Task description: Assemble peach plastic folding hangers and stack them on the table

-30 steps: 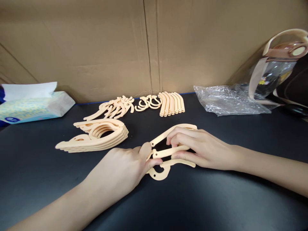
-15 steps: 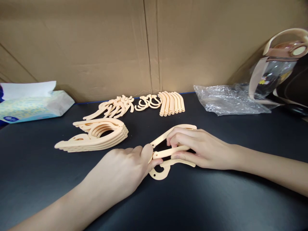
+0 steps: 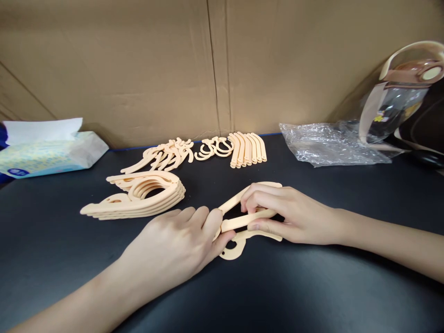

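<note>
Between my hands is a pale peach plastic hanger with separate-looking arms. My right hand (image 3: 298, 215) pinches its middle arm (image 3: 237, 223), with the fingers also reaching over the upper arm (image 3: 233, 201). My left hand (image 3: 183, 240) is closed at the left end of these arms, its thumb and forefinger over the joint; what lies under the fingers is hidden. A lower curved piece with a round hooked end (image 3: 234, 252) sticks out below the left thumb, close to the black tabletop (image 3: 277, 296).
Left of the hands lies a stack of folded hangers (image 3: 138, 210). Farther back are loose hanger arms (image 3: 169, 155), hooks (image 3: 220, 147) and a row of arms (image 3: 247, 150). A tissue pack (image 3: 79, 150) sits left; a clear plastic bag (image 3: 322, 143) and bottle (image 3: 402, 99) stand right.
My left thumb and fingers have shifted slightly right over the joint, covering the holes at the arm ends. My right hand keeps its hold almost unmoved.
</note>
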A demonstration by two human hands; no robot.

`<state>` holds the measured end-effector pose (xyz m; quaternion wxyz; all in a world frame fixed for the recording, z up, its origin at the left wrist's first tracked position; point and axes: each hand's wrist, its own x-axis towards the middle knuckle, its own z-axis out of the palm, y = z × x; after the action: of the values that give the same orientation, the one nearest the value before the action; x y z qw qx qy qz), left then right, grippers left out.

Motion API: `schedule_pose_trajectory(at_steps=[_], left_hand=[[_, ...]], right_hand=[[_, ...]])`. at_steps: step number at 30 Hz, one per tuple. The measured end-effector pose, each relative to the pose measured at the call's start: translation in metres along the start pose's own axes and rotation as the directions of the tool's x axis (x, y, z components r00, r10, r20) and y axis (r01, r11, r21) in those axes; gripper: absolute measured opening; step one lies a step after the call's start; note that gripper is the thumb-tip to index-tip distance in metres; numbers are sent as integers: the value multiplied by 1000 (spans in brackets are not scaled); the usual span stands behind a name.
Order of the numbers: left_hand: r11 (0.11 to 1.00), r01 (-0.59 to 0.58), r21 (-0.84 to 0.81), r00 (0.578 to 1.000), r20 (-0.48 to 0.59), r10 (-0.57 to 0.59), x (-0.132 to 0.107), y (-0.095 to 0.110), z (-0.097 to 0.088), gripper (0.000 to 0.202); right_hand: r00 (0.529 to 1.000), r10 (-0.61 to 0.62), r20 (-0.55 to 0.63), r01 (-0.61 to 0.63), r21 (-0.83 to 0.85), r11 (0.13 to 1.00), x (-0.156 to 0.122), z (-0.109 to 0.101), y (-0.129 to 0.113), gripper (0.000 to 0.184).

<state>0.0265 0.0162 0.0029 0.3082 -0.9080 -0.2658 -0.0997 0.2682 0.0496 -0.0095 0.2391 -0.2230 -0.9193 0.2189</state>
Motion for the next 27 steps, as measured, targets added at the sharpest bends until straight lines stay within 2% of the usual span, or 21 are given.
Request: schedule_pose_trajectory(at_steps=[5,10,15,20,23,27], left_hand=[[997,13,-78,999,-35,-15,1,0,2,34],[976,-7,-217,1000,-28,1,1,0,5,34],[964,6,-266,1000,-24,-13,0,-1,5,36],[951,26,-307,999,-23,-35,1,-2,6,36],[947,44,-318,998,-33,-57,0,-1,8,34],[947,61,-315,996,-37,-77,-2,0,9,33]], right_hand=[[1000,-6,14,6,-9,1000,0,0,2,14],[998,-52,-24,51,-41,998,1,-1,3,12],[1000,0,-8,-1,-75,997,-3,-1,0,14],[998,-58,-7,57,-161,985,-3,-1,0,22],[996,-75,-39,65,-202,977,-3,-2,2,22],[984,-91,-153,51,-251,967,-2,-5,4,19]])
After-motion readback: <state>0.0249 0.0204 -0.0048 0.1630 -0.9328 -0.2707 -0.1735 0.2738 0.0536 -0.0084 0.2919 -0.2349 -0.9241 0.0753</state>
